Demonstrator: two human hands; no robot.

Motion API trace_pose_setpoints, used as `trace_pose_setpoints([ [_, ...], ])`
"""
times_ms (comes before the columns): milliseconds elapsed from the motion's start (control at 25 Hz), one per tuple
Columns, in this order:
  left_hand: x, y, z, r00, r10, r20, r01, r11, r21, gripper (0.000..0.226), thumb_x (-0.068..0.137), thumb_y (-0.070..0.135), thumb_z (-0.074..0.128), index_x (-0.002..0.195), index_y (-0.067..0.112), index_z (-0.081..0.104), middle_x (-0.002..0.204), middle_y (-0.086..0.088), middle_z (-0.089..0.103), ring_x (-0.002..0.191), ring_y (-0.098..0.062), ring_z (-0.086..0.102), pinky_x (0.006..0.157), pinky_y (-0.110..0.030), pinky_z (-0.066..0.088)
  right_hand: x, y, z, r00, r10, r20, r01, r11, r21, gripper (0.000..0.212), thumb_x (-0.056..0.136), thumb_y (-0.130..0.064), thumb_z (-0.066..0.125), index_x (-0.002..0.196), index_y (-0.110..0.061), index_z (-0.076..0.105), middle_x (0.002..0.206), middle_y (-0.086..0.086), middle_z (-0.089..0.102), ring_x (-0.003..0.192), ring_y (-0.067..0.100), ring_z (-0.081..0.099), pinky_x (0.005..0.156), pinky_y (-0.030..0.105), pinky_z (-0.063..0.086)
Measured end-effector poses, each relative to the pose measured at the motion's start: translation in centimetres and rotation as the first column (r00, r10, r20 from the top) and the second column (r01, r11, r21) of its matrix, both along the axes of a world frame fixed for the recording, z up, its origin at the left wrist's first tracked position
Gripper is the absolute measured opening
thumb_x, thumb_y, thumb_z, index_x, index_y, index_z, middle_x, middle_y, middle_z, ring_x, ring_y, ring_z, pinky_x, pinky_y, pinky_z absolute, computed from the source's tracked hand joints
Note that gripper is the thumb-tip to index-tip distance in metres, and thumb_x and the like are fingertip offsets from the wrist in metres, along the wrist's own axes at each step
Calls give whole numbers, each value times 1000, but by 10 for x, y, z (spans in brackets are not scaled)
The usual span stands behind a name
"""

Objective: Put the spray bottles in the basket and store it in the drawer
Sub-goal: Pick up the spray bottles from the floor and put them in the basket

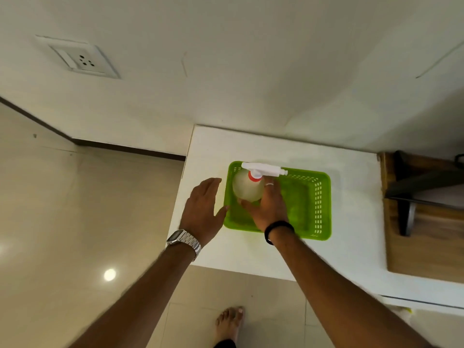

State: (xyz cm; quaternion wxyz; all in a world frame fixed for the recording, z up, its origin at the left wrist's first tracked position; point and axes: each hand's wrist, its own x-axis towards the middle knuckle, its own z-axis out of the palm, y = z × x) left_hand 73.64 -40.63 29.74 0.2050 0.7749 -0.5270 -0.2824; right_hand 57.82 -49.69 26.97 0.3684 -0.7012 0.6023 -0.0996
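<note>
A green plastic basket (316, 197) sits on a white cabinet top (351, 222). One clear spray bottle (247, 187) with a red collar and a white trigger head stands upright in the basket's left end. My right hand (268, 204) reaches into the basket, its fingers wrapped around the bottle's body. My left hand (203, 209) hovers flat just outside the basket's left wall, fingers apart, holding nothing; its thumb touches the rim. The right half of the basket is bare. No other spray bottle and no drawer show.
The white wall with a socket (82, 60) rises right behind the cabinet. A wooden surface (424, 242) with a dark metal stand lies to the right. Tiled floor (75, 209) spreads left and below; my bare foot (229, 320) stands near the cabinet's front edge.
</note>
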Motion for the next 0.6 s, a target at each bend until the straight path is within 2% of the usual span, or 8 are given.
trace_pose_setpoints([
  [80, 2, 4, -5, 997, 59, -55, -57, 998, 28, 61, 92, 31, 67, 146, 16, 45, 139, 1, 55, 114, -18, 62, 94, -38, 54, 5, -3, -2, 1000, -2, -14, 2, 999, -36, 85, 72, -37, 87, 140, -7, 46, 139, 12, 46, 120, 32, 56, 94, 38, 50],
  [160, 1, 3, -7, 995, 59, -79, -61, 998, -18, 45, 94, 27, 64, 137, 17, 55, 123, 3, 64, 92, -15, 69, 77, -41, 59, 9, -3, -4, 1000, -28, -12, 27, 998, -53, 86, 71, -34, 88, 141, -7, 46, 139, 12, 47, 120, 33, 56, 96, 38, 49],
  [240, -1, 0, -8, 998, 22, -56, -26, 998, -61, 32, 96, 20, 60, 128, 16, 61, 114, 0, 67, 86, -18, 70, 70, -41, 59, 13, -2, -4, 999, -43, -12, 42, 998, -54, 86, 70, -33, 88, 141, -7, 46, 138, 13, 47, 120, 33, 57, 95, 38, 49],
  [320, -3, -3, -5, 999, 5, -50, -7, 999, -47, 31, 97, 17, 57, 128, 16, 60, 114, -2, 65, 91, -22, 70, 72, -41, 58, 15, -3, -2, 999, -53, -7, 53, 998, -28, 89, 69, -33, 89, 142, -8, 44, 139, 12, 47, 120, 34, 57, 94, 38, 49],
  [400, -4, -4, -3, 999, 4, -36, -5, 1000, -11, 39, 99, 19, 53, 138, 14, 54, 128, -5, 61, 108, -25, 66, 84, -43, 56, 11, -4, 5, 997, -82, 12, 82, 997, -1, 96, 67, -34, 90, 146, -10, 40, 142, 12, 46, 122, 33, 56, 94, 38, 50],
  [480, -10, 1, 2, 999, 46, -20, -46, 999, -17, 46, 99, 21, 53, 144, 12, 47, 140, -6, 55, 121, -25, 59, 96, -44, 52, -2, 1, 13, 990, -125, 59, 123, 992, 32, 101, 69, -33, 89, 151, -12, 35, 147, 10, 42, 129, 30, 52, 101, 39, 50],
  [600, -34, 26, 18, 999, 45, -13, -46, 983, -177, 38, 99, 22, 53, 136, 14, 53, 128, -2, 60, 113, -19, 60, 91, -37, 54, -40, 25, 29, 983, -110, 148, 108, 994, 18, 86, 80, -33, 81, 151, -10, 38, 151, 10, 40, 138, 27, 45, 107, 45, 47],
])
